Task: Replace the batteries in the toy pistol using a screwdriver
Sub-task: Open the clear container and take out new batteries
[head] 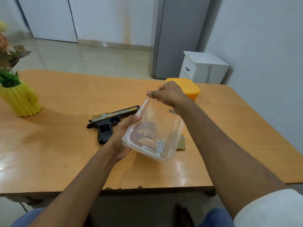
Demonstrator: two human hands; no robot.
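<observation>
an orange-brown laminate tabletop [68, 95] fills the middle of the frame, glossy, with pale glare at its lower left and a chipped near edge. beyond it lies a floor of pale glossy tiles [91, 58], white walls with a rusty streak, a grey panel at upper centre, and a small white cabinet [203, 68] in the right corner.

the toy pistol [108, 123], black with a tan-patterned slide, lies flat on the tabletop at centre, its grip pointing toward the near edge. just right of it the left hand [121, 138] grips the lower left corner of a clear plastic container [157, 131], held tilted above the surface, something small and white in its bottom corner. the right hand [168, 94] pinches the container's upper rim with curled fingers. behind that hand sits an orange lid [193, 90]. a yellow ribbed pot with a plant [21, 99] stands at the left edge. a tan object [182, 143] peeks from under the container.
</observation>
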